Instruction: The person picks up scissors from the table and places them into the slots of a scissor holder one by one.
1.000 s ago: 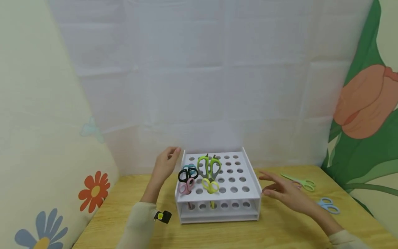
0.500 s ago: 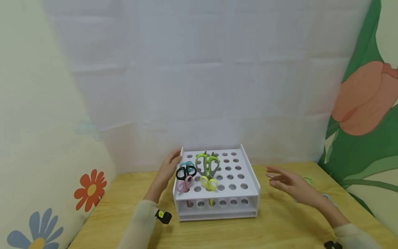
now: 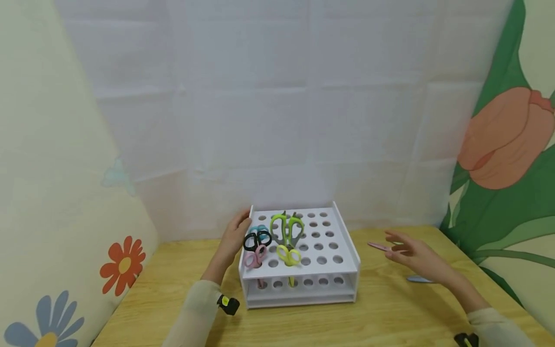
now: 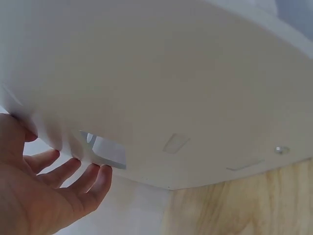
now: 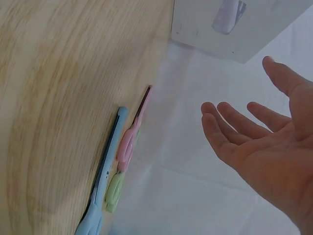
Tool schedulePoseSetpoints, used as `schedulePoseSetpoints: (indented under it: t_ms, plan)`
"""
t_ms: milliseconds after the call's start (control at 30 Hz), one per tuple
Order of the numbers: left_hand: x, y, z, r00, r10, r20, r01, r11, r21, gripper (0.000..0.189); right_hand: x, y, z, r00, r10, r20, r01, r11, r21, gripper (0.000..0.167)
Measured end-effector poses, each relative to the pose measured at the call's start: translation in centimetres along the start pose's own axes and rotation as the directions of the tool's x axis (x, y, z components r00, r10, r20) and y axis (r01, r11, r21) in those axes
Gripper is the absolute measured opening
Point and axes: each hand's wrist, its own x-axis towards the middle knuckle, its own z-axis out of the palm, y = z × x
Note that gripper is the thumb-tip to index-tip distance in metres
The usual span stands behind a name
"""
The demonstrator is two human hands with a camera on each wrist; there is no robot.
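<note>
Right hand [image 5: 271, 149]: fingers slightly bent, thumb held apart, raised clear of the scissors. Blue scissors [image 5: 103, 174]: nearest, on wooden table [image 5: 49, 93], tip leftward. Pink scissors [image 5: 125, 147]: just beyond, tip leftward. Pale green scissors [image 5: 114, 192]: partly hidden, handle showing. White panel [image 5: 195, 29]: at left, slotted. White sheet [image 5: 195, 161]: far side.

Cream sleeves [image 3: 192, 315] — black wrist devices [image 3: 231, 306], yellow-marked.

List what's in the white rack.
Teal scissors, black scissors, pink scissors, yellow scissors, green-grey scissors. Below the top panel, pink blade and yellow blade partly show; other blades are hidden.
</note>
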Motion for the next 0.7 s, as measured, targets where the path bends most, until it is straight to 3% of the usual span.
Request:
schedulePoseSetpoints:
  t_ms: [367, 700]
  plan:
    - [-0.3, -0.2, 0.2, 1.000, -0.014, -0.018, 0.014, 1.000, -0.011, 0.045, -0.5, 1.3, -0.2, 0.996, 0.003, -0.088, -0.010, 0.998, -0.070, 0.054]
    - [0.0, -0.3, -0.1, 0.998, -0.069, 0.000, 0.069, 0.997, -0.015, 0.050, -0.9, 3.4, 0.0, 0.985, 0.109, -0.134, -0.118, 0.991, -0.068, 0.047]
